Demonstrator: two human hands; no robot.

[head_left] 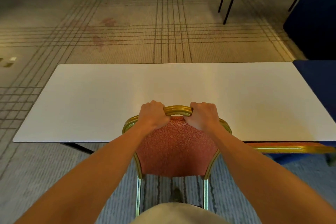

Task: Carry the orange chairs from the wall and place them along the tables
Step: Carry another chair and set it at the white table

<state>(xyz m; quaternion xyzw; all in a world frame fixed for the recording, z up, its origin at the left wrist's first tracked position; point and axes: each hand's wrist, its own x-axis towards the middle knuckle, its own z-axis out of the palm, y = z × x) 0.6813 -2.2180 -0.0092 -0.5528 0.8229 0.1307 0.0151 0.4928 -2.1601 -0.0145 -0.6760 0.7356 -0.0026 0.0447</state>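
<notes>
Behind the long white rectangular table (127, 92), your left hand (152, 113) and right hand (204, 114) are gripping the gold metal top rail of the orange patterned chair (177, 147).

Dim, warm-tinted picture, soft throughout, wide-angle bending at edges.

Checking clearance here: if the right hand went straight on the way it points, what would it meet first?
The right hand grips the gold handle of the chair, so that comes first. Beyond lies the white table; the hand seems above its top, though height is unclear.
</notes>
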